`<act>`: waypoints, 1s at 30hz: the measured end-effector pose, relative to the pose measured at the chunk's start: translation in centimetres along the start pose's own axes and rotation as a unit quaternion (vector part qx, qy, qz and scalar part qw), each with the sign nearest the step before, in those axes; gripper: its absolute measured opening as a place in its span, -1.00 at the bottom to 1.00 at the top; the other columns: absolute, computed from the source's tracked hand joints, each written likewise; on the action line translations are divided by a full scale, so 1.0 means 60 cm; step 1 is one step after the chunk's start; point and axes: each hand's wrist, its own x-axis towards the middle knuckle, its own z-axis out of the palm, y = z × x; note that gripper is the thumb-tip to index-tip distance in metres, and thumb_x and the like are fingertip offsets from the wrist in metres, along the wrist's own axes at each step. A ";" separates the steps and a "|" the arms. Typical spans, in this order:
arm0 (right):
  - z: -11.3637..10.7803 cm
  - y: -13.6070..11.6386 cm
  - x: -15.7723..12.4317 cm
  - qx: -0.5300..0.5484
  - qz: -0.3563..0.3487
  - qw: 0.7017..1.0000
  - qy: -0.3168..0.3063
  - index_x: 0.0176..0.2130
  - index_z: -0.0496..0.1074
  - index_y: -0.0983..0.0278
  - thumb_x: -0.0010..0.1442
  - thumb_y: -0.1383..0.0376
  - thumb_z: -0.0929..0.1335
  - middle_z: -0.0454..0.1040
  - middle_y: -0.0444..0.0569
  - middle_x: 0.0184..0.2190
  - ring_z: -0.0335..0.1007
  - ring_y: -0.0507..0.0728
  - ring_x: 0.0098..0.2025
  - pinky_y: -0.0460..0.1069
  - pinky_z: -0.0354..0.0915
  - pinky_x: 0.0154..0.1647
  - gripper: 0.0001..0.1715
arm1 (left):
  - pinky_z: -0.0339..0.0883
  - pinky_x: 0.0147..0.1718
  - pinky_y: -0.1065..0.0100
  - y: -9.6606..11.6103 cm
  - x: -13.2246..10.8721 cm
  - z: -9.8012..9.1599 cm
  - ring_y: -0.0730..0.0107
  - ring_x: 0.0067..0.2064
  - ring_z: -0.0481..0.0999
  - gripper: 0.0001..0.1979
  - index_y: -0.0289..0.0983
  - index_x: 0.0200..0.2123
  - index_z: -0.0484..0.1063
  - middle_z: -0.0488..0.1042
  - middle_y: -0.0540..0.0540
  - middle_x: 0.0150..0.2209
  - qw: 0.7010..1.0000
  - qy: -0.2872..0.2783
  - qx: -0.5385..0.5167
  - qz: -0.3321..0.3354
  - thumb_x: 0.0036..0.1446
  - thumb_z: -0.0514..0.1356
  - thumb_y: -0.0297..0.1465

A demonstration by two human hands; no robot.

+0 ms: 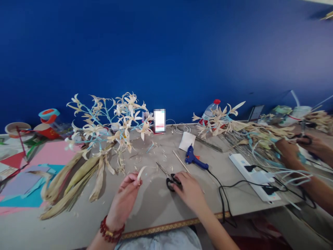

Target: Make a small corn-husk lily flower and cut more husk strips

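Observation:
Between the thumb and fingers of my left hand [129, 187] is a thin, curved, pale petal-like strip [142, 172], seemingly corn husk. My right hand [188, 189] has its fingers closed at the black handles of a pair of scissors [169, 180], whose blades point away across the tabletop. Just beyond that hand lies a blue glue gun [195, 159], with a slim pale stick [181, 160] beside it. Small scraps are scattered in front of both hands. To the left, dried husks [75, 180] lie below a cluster of pale handmade flowers [125, 121] on light-blue stems.
A white power strip [255, 178] with plugs and cables sits at right. Another person's hands [288, 152] are there, one with scissors. Coloured paper [52, 152] covers the left side. A phone [159, 121] stands against the blue wall, and a red-capped bottle [212, 110] stands farther right.

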 end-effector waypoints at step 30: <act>0.059 -0.103 -0.033 0.675 0.090 0.715 -0.160 -0.35 0.21 0.22 -0.09 -0.16 0.45 0.31 -0.19 -0.51 0.14 -0.04 -0.55 -0.15 0.04 -0.63 -0.39 | 0.31 -0.33 0.39 0.018 0.040 0.053 0.50 -0.43 0.37 -0.93 -0.29 -0.42 0.42 0.41 0.02 -0.50 0.999 0.028 -0.039 -0.002 0.08 0.27 -0.45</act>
